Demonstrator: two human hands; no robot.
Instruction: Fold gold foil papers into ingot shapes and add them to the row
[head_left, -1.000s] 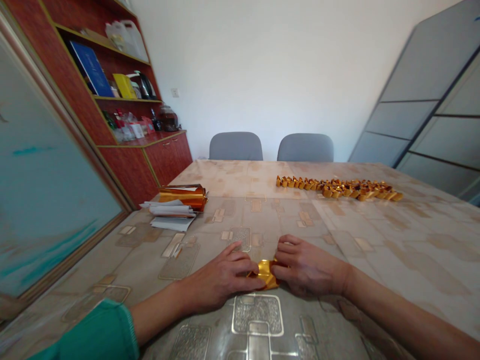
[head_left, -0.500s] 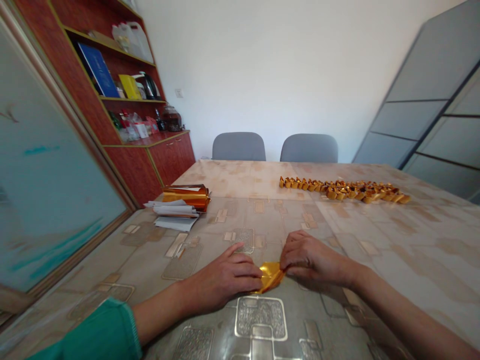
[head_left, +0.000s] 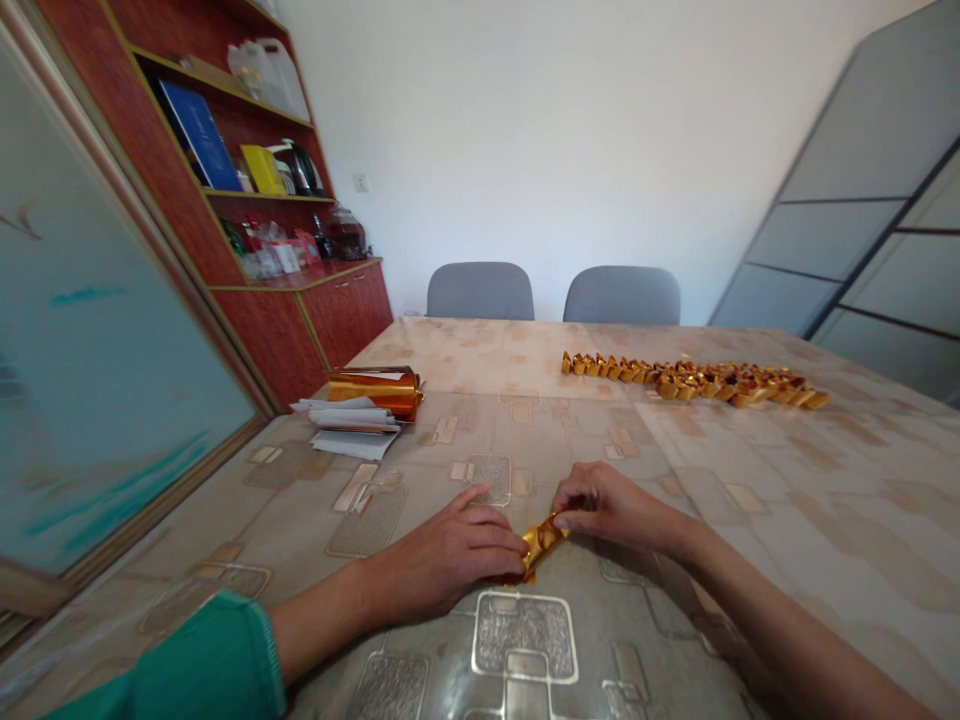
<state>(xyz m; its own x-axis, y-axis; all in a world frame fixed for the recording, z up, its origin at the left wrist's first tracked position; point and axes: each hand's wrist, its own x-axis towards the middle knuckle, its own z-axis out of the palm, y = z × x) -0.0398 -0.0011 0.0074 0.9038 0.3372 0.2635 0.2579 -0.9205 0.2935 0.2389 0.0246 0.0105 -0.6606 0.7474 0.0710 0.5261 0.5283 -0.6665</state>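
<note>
A small sheet of gold foil paper (head_left: pixel 544 545) lies on the table between my two hands, partly folded and creased. My left hand (head_left: pixel 457 552) rests over its left end, fingers together and pressing it against the tabletop, thumb held apart. At the upper right corner, my right hand (head_left: pixel 611 508) pinches the foil's edge between thumb and forefinger. The part of the foil beneath my left fingers is hidden.
A stack of gold and white paper sheets (head_left: pixel 356 425) sits at the left of the patterned table (head_left: pixel 420 640). Many folded gold foil pieces (head_left: pixel 690 380) stand in rows at the far right. Two grey chairs (head_left: pixel 480 292) are behind the table, a red cabinet (head_left: pixel 349 310) at left.
My right hand has moved slightly left and up, bringing the foil's right edge over, so less flat gold surface shows. My left hand has stayed nearly in place.
</note>
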